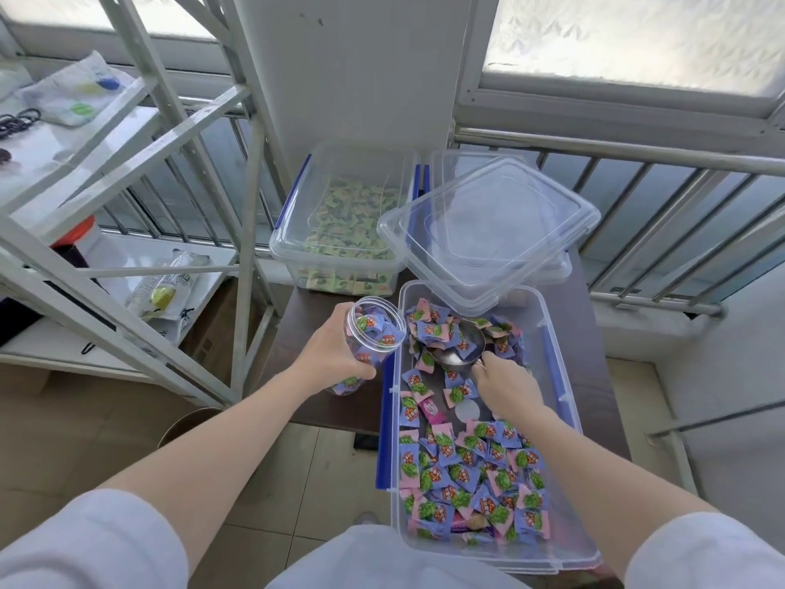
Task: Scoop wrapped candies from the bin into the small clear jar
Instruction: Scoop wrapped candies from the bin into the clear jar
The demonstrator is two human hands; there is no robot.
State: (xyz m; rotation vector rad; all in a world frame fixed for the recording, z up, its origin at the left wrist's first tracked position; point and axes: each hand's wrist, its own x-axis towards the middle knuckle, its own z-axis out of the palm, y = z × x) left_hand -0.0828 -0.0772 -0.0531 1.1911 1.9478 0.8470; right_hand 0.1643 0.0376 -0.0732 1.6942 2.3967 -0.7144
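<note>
My left hand grips a small clear jar, tilted with its open mouth toward the bin and partly filled with purple and pink wrapped candies. It hangs just left of the clear bin with blue latches. My right hand is inside the bin, holding a metal scoop by its handle. The scoop's bowl lies among the wrapped candies at the far end of the bin, with a few candies on it. Candies pile thickest at the near end.
A second clear bin of green-wrapped candies stands behind, beside a stack of clear lids that overlaps the working bin's far edge. Both bins rest on a dark table. A white metal shelf frame stands left; a railing runs behind.
</note>
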